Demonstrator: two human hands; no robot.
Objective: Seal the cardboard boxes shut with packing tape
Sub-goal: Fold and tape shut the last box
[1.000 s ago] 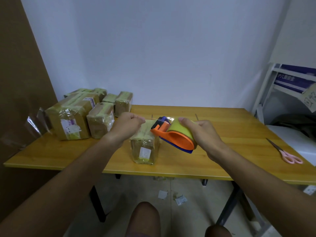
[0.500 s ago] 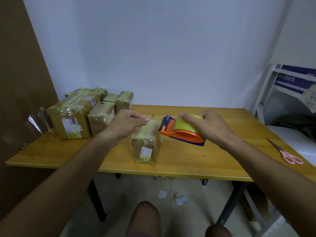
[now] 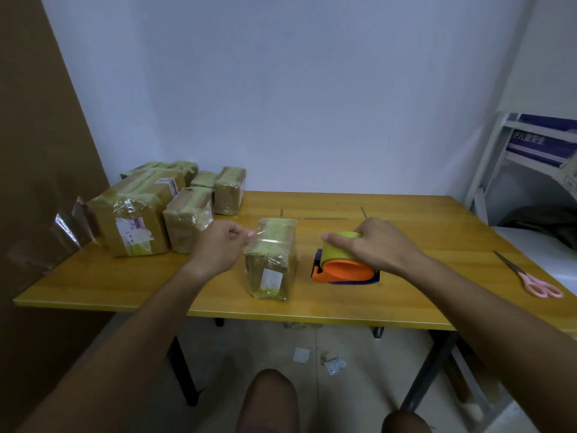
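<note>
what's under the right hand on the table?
The right hand grips a roll of yellow-green tape sitting in an orange dispenser, which rests on the table. The hand covers the roll's far side, and the dispenser's blade is not visible.

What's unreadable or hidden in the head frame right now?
- Label print on the near box: too small and blurred behind shiny tape.
- Left hand at that box's left edge: whether it pinches tape cannot be told.
- Dispenser: right hand covers the roll top; its cutter is hidden.
- Back boxes: hidden behind the front ones.
- Shelf sign: cut off by the right edge, blurred.
</note>
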